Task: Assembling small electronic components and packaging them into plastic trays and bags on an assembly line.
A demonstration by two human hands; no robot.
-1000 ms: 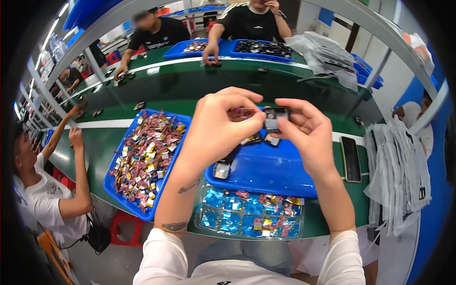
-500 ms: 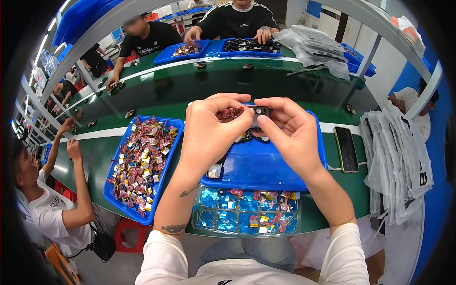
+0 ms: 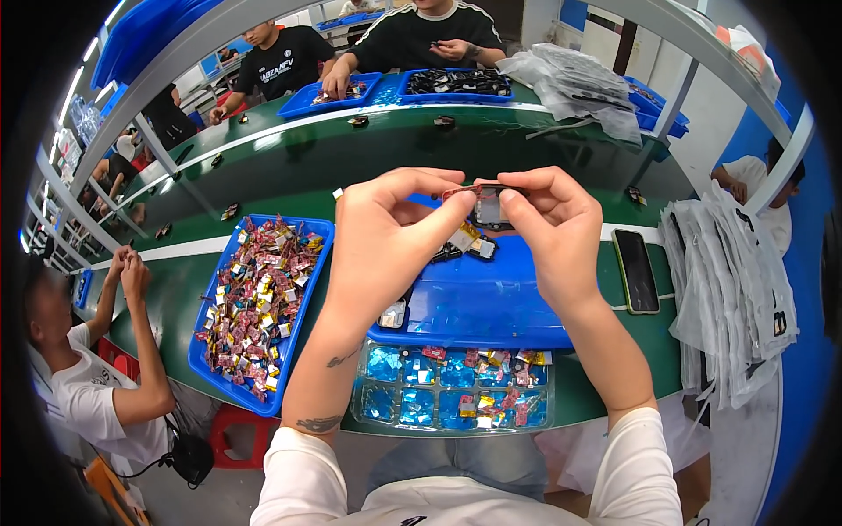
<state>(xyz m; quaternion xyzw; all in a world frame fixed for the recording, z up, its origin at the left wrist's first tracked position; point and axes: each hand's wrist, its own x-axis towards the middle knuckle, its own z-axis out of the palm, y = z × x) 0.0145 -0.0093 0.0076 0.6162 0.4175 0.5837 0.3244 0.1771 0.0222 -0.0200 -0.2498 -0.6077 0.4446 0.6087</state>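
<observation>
Between the thumb and fingers of my left hand (image 3: 386, 232) is a small red circuit board (image 3: 453, 192). My right hand (image 3: 560, 230) pinches a dark, open plastic casing (image 3: 491, 209) right beside the board, partly hidden by the fingers. A yellow-and-silver battery cell (image 3: 465, 237) shows just below the board; whether it hangs from it I cannot tell. Both hands are above a blue tray (image 3: 482, 307), where several black casings (image 3: 481, 249) lie at the far left part. Another casing with a pale inside (image 3: 392, 315) sits at its left edge.
Left stands a blue tray (image 3: 307, 323) heaped with red boards and batteries (image 3: 259, 307). Nearest me is a clear compartment tray (image 3: 358, 405). A phone (image 3: 636, 272) and stacked plastic bags (image 3: 724, 298) are at right. Black parts (image 3: 444, 122) dot the green belt (image 3: 395, 145); co-workers (image 3: 421, 39) sit around.
The casing has turned in my right hand, and its open inside now faces me. A yellow-and-silver battery has come into view below the board. Across the belt, a co-worker has lifted one hand from the tray.
</observation>
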